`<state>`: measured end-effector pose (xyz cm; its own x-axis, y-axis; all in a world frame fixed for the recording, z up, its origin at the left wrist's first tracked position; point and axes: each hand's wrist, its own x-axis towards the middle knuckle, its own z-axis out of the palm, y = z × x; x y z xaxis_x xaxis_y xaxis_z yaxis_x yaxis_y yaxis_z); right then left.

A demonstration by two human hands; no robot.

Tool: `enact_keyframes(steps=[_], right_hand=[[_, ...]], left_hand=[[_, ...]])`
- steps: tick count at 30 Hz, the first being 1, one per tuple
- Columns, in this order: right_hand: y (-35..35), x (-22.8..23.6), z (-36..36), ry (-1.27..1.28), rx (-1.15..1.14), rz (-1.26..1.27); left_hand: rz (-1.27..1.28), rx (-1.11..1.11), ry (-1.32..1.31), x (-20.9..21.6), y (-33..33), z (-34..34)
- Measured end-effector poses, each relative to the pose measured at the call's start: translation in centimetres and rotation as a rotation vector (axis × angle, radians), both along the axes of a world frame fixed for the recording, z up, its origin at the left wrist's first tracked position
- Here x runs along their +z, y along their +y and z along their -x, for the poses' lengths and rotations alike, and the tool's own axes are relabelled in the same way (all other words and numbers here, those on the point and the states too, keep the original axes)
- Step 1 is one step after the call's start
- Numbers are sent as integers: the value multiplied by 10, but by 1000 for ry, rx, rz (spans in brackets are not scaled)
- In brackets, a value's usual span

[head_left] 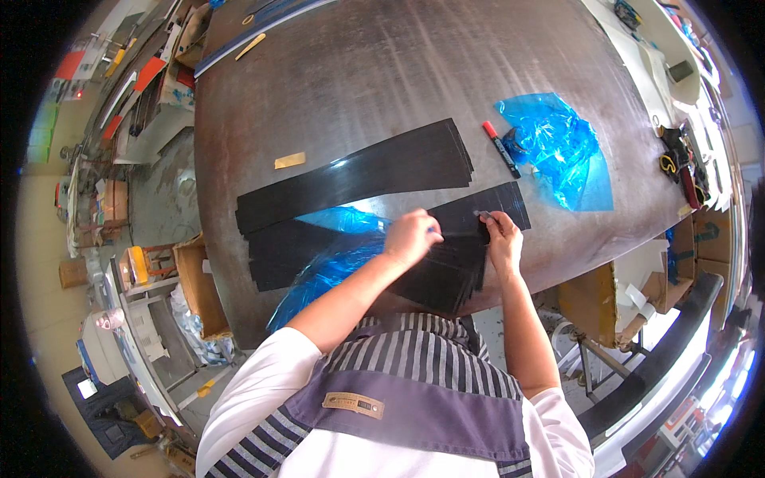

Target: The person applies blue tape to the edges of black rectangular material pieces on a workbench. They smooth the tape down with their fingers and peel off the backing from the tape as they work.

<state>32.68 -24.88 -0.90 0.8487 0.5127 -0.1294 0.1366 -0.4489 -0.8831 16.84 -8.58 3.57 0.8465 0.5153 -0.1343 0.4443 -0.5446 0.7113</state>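
Observation:
Over a stack of thin black sheets (434, 279) both of my hands work close together. My left hand (410, 237) is closed, its fingers curled above the sheets; what they hold, if anything, is too small to make out. My right hand (504, 239) pinches at the top black strip (462, 213), where a small shiny bit shows at its fingertips. Crumpled blue plastic film (331, 267) lies under my left forearm and partly over a lower black strip (275, 251). Beyond it rests another pile of long black strips (358, 171), its layers slightly fanned at the right end.
A second heap of blue film (562, 151) lies at the right beside a black marker with a red cap (501, 149). A small tan strip (290, 160) is on the brown tabletop (382, 72). Cardboard boxes (590, 299) stand below the table's right edge.

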Motion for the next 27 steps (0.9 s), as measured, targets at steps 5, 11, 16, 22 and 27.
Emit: enact_keyframes(steps=[5,11,16,22,27], right_hand=[[4,21,2,-59,114,53],[-1,31,29,-617,610,166],[4,30,24,-697,277,366],[2,40,35,-634,326,307],[-4,39,33,-546,501,39]], left_hand=[[104,-59,-30,-9,-16,-8],[-46,9,-26,-19,-22,-8],[-48,19,-24,-20,-24,-6],[-36,125,-64,-18,-28,-7],[-67,-4,3,5,-23,-10]])
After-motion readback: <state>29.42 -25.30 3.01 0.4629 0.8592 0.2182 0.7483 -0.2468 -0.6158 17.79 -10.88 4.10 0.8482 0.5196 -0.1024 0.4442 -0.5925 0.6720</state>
